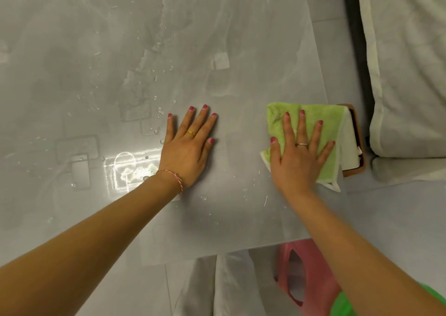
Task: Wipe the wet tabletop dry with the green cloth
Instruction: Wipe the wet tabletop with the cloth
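The grey marbled tabletop (229, 38) fills most of the view and carries water drops (156, 79) in its middle and left part. A folded green cloth (323, 117) with a white edge lies at the table's right edge, partly hanging over it. My right hand (298, 156) presses flat on the cloth, fingers spread. My left hand (190, 144) rests flat on the bare tabletop to the left of the cloth, fingers apart, holding nothing.
A brown object (359, 146) sits just beyond the cloth past the table's right edge. White bedding (407, 62) lies at the far right. A pink stool (311, 277) stands below the table's near edge. A bright light reflection (130, 168) glares beside my left wrist.
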